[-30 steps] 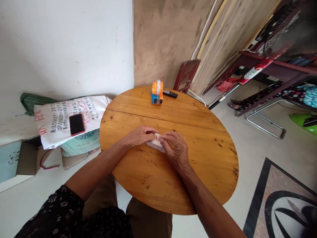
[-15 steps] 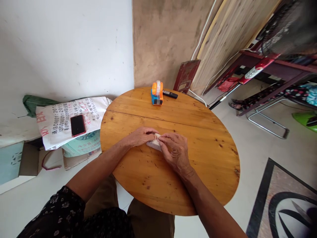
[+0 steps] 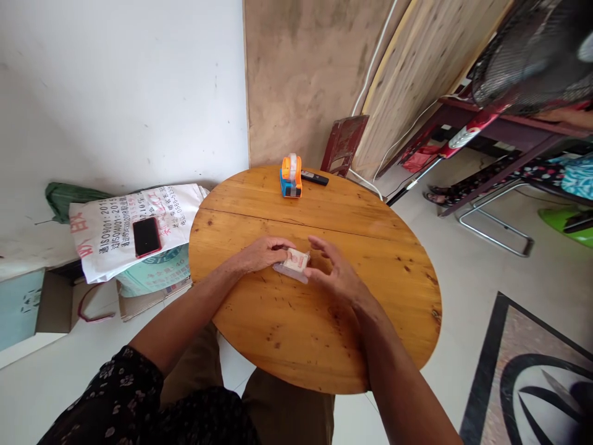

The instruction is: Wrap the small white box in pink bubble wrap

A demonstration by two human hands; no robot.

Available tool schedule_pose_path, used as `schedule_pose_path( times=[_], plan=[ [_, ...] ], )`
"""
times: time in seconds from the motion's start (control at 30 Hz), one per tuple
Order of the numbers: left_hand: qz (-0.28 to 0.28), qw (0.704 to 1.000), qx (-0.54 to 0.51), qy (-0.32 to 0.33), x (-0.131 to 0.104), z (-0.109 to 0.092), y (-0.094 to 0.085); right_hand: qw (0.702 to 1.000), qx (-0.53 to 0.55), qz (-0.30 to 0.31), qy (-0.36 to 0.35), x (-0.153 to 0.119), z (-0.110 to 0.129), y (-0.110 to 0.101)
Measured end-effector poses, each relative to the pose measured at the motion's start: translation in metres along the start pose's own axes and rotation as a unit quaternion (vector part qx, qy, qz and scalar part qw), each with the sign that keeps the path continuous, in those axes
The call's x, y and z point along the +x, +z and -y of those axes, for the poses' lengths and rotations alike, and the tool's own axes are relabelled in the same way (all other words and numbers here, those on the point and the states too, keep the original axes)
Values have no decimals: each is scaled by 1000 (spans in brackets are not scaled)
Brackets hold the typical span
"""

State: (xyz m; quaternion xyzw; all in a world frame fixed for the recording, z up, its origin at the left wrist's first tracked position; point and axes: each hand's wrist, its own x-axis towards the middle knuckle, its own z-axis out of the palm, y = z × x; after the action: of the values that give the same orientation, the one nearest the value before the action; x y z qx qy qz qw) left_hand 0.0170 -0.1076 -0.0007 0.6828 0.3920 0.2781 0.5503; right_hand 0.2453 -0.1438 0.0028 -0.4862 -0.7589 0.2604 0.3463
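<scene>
A small pale pack (image 3: pixel 297 260) with reddish print and clear plastic wrapping lies on the round wooden table (image 3: pixel 296 334). My left hand (image 3: pixel 265 254) grips its left end, with the thumb on top. On the other side my right hand (image 3: pixel 337 272) is open, thumb and fingers spread around the pack's right end. The thumb is close to the edge of the pack; whether it touches I cannot tell.
Toward the back of the table stands an orange and blue tape dispenser (image 3: pixel 291 179) beside a black remote control (image 3: pixel 315 178). Left of the table a phone (image 3: pixel 147 237) rests on a white sack (image 3: pixel 111 247). A fan (image 3: pixel 523 68) and a seated person's legs (image 3: pixel 482 179) are at right.
My right hand has opened and drawn back to the right from the pack, so its printed top now shows. My left hand stays at the left end.
</scene>
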Motion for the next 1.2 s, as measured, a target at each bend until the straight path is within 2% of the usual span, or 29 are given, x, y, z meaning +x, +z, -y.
schedule_pose_path(
  times=[0.07,0.23,0.3,0.4,0.53,0.63,0.7,0.8,0.87,0.97,1.03,1.13,1.2],
  plan=[
    [1,1000,6,18,-1,-1,0,999,-26,43,1,-1,1,7],
    [1,999,19,36,1,3,1,995,-54,79,-7,1,0,14],
    [-22,999,-12,41,5,6,2,994,-50,94,-6,3,3,12],
    [-96,992,-79,36,11,10,4,995,-40,92,8,-1,7,6],
    [-144,983,-111,36,15,14,4,998,25,15,63,-23,0,4],
    [-172,976,-131,28,17,16,3,985,40,-121,113,-44,-13,10],
    [-179,973,-144,16,20,17,3,976,8,-178,125,-52,-19,16],
    [-183,972,-147,-2,22,17,0,975,-17,-187,120,-51,-21,22],
    [-210,971,-114,-3,16,18,-6,974,-18,-192,117,-48,-21,23],
    [-283,958,1,48,-4,25,-22,972,-17,-204,115,-43,-20,24],
    [-293,953,34,73,-22,33,-33,971,-17,-209,113,-42,-20,24],
    [-290,953,-23,78,-40,42,-44,971,-15,-210,112,-41,-21,25],
    [-296,951,-54,77,-43,45,-46,971,-11,-212,114,-40,-22,25]
  ],
)
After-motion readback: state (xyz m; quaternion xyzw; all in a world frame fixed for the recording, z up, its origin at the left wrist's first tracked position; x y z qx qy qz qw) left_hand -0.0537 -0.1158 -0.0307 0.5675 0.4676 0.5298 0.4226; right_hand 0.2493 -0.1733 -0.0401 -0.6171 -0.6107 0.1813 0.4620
